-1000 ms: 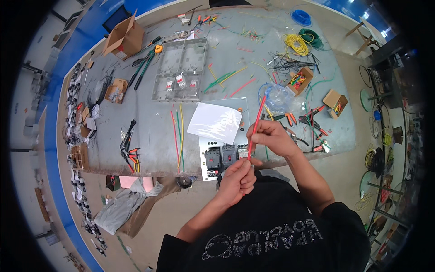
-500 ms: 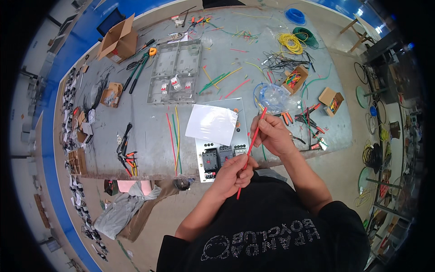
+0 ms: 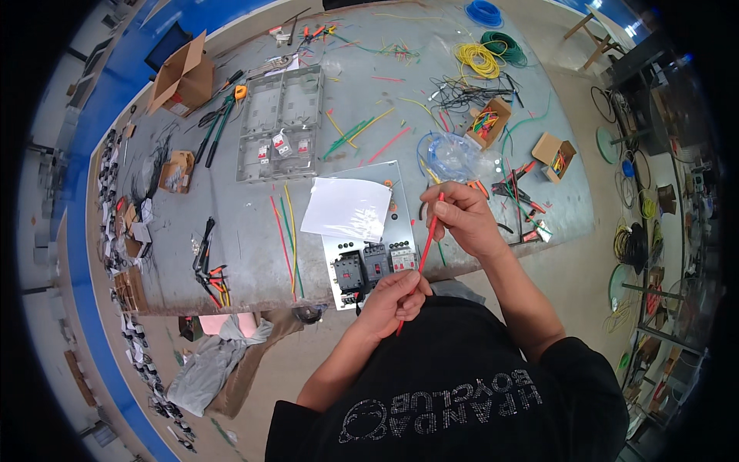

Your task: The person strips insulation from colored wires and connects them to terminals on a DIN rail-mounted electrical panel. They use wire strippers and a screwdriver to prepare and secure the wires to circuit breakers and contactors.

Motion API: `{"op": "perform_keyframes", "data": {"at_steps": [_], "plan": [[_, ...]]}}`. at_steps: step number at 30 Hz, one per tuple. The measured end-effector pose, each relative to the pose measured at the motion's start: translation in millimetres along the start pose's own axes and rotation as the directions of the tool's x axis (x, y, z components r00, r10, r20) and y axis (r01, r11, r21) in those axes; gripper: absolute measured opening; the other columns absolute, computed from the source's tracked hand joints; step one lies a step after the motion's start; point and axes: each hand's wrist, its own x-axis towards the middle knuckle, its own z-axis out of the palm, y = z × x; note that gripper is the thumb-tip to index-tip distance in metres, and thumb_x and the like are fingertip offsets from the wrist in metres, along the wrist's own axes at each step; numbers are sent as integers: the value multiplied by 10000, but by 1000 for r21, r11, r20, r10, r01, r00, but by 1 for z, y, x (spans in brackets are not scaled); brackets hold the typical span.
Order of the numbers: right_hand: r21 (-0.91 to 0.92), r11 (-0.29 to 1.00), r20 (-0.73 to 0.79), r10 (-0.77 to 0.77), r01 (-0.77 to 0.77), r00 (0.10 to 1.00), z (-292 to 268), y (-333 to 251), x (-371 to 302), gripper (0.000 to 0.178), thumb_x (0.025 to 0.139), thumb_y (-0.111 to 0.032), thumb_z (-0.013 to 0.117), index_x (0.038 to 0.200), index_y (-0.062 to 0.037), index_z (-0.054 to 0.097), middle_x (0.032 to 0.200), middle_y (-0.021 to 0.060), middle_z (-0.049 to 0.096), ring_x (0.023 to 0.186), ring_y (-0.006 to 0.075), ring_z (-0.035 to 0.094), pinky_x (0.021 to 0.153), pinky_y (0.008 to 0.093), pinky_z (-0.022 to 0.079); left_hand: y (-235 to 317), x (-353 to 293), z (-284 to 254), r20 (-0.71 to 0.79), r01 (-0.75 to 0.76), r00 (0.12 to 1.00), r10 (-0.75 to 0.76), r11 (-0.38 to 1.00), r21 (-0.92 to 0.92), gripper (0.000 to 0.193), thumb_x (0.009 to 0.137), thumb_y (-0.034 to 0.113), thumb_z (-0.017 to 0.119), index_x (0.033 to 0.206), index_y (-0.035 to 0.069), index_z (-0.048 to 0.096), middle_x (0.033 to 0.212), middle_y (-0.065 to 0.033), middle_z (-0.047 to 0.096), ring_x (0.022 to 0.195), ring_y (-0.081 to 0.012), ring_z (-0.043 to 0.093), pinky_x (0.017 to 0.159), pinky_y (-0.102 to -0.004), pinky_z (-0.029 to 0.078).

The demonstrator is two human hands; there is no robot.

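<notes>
Plainly, in the head view, a red wire (image 3: pixel 427 246) is held aslant between both hands, in front of the body and over the near edge of the worktop (image 3: pixel 250 215). It is pinched by the left hand (image 3: pixel 392 302) near its lower part, a short tail being left out below the fist, and its upper end is nipped between thumb and fingers by the right hand (image 3: pixel 467 219); both grips are thus pressed together on it. For good handling, the wire is probably best kept straight, with an even, light hold at both points, so that no kink is put in it; the tail might also be kept clear of the shirt. Just beyond, a metal mounting plate (image 3: pixel 402 200) is partly covered by a white sheet (image 3: pixel 346 206), and a black switching device (image 3: pixel 349 271) is carried near its front edge. To the left, cut wires (image 3: pixel 294 239) are laid side by side, with pliers (image 3: pixel 206 262) farther left. A grey plastic enclosure (image 3: pixel 242 150) and a yellow coil (image 3: pixel 477 60) are set toward the far side. The scuffed worktop is strewn with offcuts; beyond its right edge, a beige floor (image 3: pixel 577 285) is seen, bordered by crowded shelving (image 3: pixel 650 291).
</notes>
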Motion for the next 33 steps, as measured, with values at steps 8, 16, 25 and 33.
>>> {"op": "perform_keyframes", "data": {"at_steps": [8,16,25,33], "plan": [[-165,986,-91,2,-17,996,-24,13,-12,133,957,-84,669,998,41,681,868,82,677,684,118,624,659,264,510,-14,16,-10,-182,-12,982,54,974,226,346,1072,285,523,922,1,651,603,30,437,457,-39,329,424,-214,235],[112,969,-294,244,-221,924,-110,77,-19,208,978,-124,657,1124,24,671,897,62,680,696,121,646,663,249,526,-63,63,-63,-223,115,975,1,855,506,297,1078,276,501,1045,16,641,700,30,503,593,-63,457,557,-222,385],[62,818,-311,560,-571,768,-155,216,-74,144,954,-176,696,1005,-42,678,766,16,658,626,110,627,561,267,519,-146,117,-130,-382,353,904,-192,838,415,265,1069,276,510,1116,45,632,832,-19,647,705,-87,599,628,-233,487],[-606,577,-481,283,-548,830,-236,283,-29,342,889,-343,730,1001,-20,720,761,91,702,674,175,702,612,320,557,-198,135,-178,-489,301,866,106,670,678,478,1013,281,611,1356,-43,535,1231,-128,653,1032,-174,648,849,-308,515]]}}
